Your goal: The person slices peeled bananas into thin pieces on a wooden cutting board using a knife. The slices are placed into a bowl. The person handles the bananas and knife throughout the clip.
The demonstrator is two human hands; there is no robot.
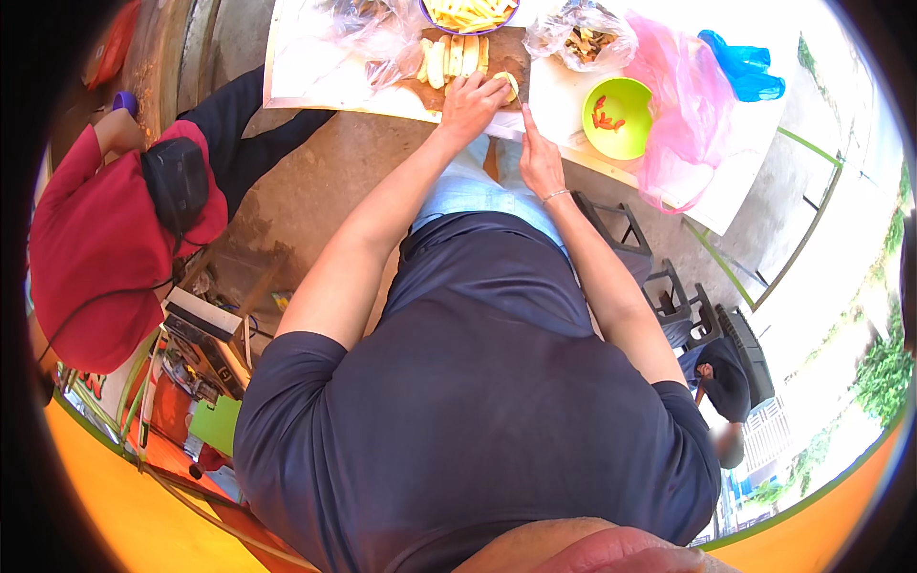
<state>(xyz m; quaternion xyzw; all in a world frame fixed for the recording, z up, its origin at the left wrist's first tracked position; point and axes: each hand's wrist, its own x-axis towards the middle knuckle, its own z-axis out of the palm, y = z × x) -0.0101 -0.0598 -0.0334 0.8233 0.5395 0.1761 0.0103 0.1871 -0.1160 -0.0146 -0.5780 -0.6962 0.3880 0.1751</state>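
Note:
My left hand (469,106) presses a pale yellow, peeled piece of food (508,84) onto a brown wooden cutting board (512,44). My right hand (541,159) holds a knife (519,99) whose blade meets that piece; the handle is mostly hidden in my grip, the index finger stretched along it. Several long peeled pieces (453,59) lie side by side on the board, just beyond my left hand. At the board's far edge, a purple-rimmed bowl (469,31) is full of thin yellow sticks.
On the white table (322,79) are a clear bag of peelings (591,43), a lime-green bowl (609,147) with several orange-red pieces, a pink plastic bag (680,107) and a blue one (745,68). A person in red (107,251) is at left; black stools (620,222) stand at right.

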